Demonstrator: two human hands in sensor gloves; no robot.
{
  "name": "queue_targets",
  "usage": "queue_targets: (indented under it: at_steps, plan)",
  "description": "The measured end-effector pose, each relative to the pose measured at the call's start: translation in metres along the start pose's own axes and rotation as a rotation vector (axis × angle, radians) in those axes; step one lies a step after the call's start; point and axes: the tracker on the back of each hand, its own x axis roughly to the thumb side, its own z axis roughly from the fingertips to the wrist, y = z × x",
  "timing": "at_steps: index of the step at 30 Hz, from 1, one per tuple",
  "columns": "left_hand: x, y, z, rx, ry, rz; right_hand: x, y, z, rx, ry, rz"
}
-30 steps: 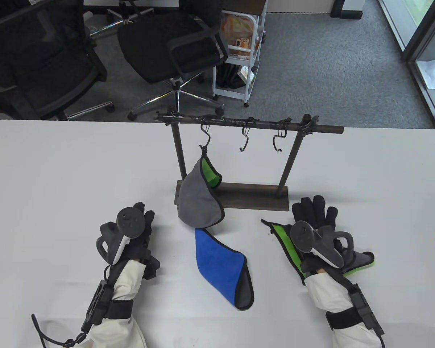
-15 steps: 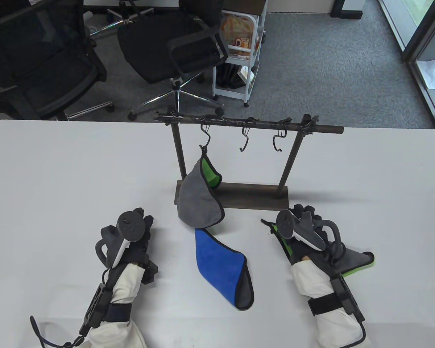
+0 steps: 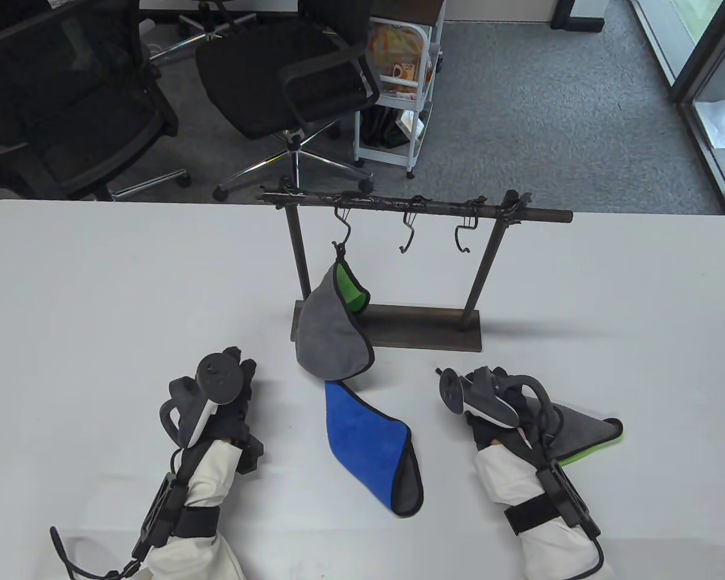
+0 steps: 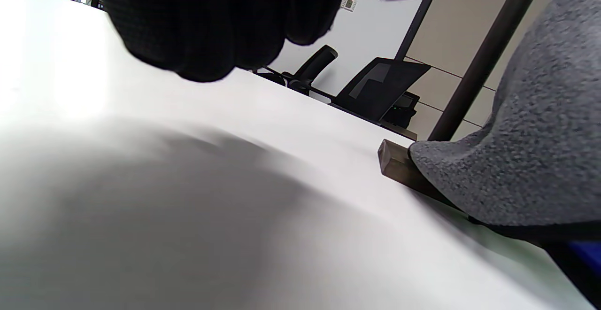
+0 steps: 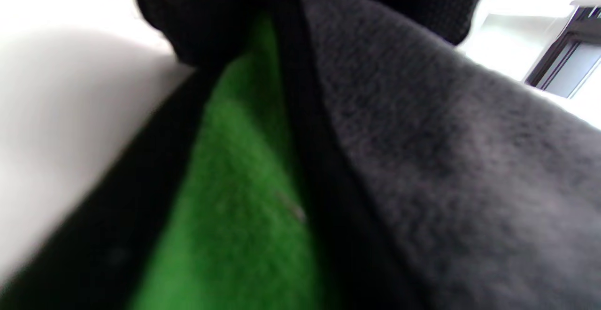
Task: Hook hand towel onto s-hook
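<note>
A dark rack (image 3: 423,207) carries three s-hooks. The left hook (image 3: 342,232) holds a grey and green towel (image 3: 329,329). The middle hook (image 3: 407,235) and the right hook (image 3: 463,237) are bare. A blue and grey towel (image 3: 368,438) lies flat in front. My right hand (image 3: 483,379) grips a second green and grey towel (image 3: 586,426) on the table. In the right wrist view my fingers (image 5: 211,14) pinch its fold (image 5: 244,197). My left hand (image 3: 235,374) rests on the table, fingers loosely curled and empty, left of the hung towel (image 4: 530,150).
The rack's wooden base (image 3: 411,329) stands mid-table, and its corner (image 4: 394,162) shows close by in the left wrist view. Office chairs (image 3: 290,78) and a white cart (image 3: 399,90) stand beyond the table's far edge.
My right hand has drawn back and to the left, and its fingers have curled onto the green and grey towel, which now shows more grey. My left hand has barely moved.
</note>
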Motion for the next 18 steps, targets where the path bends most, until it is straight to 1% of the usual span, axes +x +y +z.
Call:
queue_targets:
  at_steps: [3, 5, 8, 14, 18]
  plan:
    - [0.001, -0.001, 0.000, -0.002, -0.003, -0.009, -0.008, -0.002, 0.000, -0.002, 0.004, -0.066]
    - [0.001, 0.000, 0.000, -0.002, -0.003, -0.009, -0.019, -0.003, -0.001, 0.004, -0.011, -0.193]
    - [0.001, 0.000, 0.000, 0.002, -0.001, -0.007, -0.030, -0.005, 0.000, 0.003, -0.004, -0.322]
    - [0.002, 0.000, 0.000, 0.016, -0.010, -0.007, -0.048, -0.012, 0.001, -0.048, 0.000, -0.613]
    - [0.002, -0.001, 0.002, 0.011, -0.016, -0.013, -0.054, -0.016, 0.002, -0.082, 0.006, -0.737]
